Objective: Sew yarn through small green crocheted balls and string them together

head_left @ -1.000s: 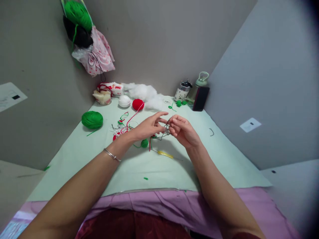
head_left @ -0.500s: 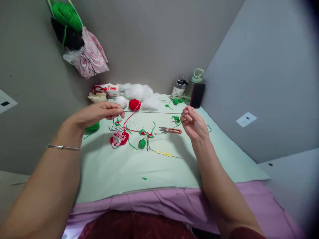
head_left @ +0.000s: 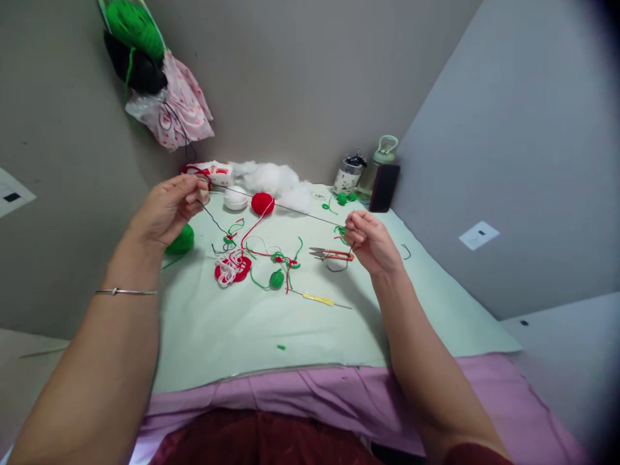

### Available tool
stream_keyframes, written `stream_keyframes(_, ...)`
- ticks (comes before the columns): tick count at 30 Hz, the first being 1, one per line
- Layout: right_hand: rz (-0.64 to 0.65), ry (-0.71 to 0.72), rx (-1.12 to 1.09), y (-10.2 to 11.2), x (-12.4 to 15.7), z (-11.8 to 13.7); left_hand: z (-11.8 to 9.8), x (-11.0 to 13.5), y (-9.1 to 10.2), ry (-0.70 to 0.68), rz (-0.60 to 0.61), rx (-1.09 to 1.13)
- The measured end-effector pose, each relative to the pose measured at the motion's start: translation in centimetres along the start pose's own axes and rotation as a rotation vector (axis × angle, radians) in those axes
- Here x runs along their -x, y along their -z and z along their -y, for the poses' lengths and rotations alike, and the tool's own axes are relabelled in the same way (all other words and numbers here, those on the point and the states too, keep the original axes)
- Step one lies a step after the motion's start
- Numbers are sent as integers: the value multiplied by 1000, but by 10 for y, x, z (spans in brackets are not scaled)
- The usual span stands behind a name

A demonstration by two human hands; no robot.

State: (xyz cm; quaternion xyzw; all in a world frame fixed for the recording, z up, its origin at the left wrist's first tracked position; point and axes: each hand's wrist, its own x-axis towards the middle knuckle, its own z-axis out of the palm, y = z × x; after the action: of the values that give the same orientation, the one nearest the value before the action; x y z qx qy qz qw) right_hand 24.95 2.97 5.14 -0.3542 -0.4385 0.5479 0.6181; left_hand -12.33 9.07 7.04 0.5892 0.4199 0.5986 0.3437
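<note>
A thin black yarn (head_left: 305,212) stretches taut above the table between my two hands. My left hand (head_left: 169,206), higher and farther left, pinches one end, with a loose tail hanging toward the table. My right hand (head_left: 371,237) is closed on the other end, and a short length dangles below its fingers. Just left of that hand lie orange-handled thread snips (head_left: 332,254). Between the hands are a red yarn ball (head_left: 262,203), a red crocheted piece with white yarn (head_left: 232,268), a small green crocheted ball (head_left: 276,279) and a yellow-handled crochet hook (head_left: 318,299).
White stuffing (head_left: 276,181) and a white yarn ball (head_left: 235,199) lie at the back. A patterned holder (head_left: 347,174), a green bottle (head_left: 385,152) and a dark phone (head_left: 385,187) stand back right. A green yarn ball (head_left: 181,240) sits behind my left forearm. Bags (head_left: 181,103) hang upper left.
My left hand has moved left and up, pulling the black yarn to a longer, slanted line. My right hand has dropped slightly, with the yarn still in its fingers.
</note>
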Motion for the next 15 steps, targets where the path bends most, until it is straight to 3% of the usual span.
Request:
stream_keyframes(2, 62, -3, 54, -4, 4, 1, 5, -7, 8, 73, -77, 95)
stream_keyframes(5, 80, 0, 63, -3, 4, 4, 13, -12, 23, 145, -311, 54)
stream_keyframes(8, 50, 1, 36, 0, 2, 4, 16, -6, 25, 51, -385, -336)
stream_keyframes(10, 45, -4, 33, 0, 2, 3, 12, 3, 12, -122, -316, -653)
stream_keyframes(11, 49, -11, 39, -2, 2, 2, 8, 10, 0, -197, -286, -709)
stream_keyframes(13, 71, -32, 58, -5, 4, -2, -3, 25, -30, -274, -230, -580)
stream_keyframes(15, 110, -56, 79, -10, 7, -5, -15, 44, -65, -221, -97, -326)
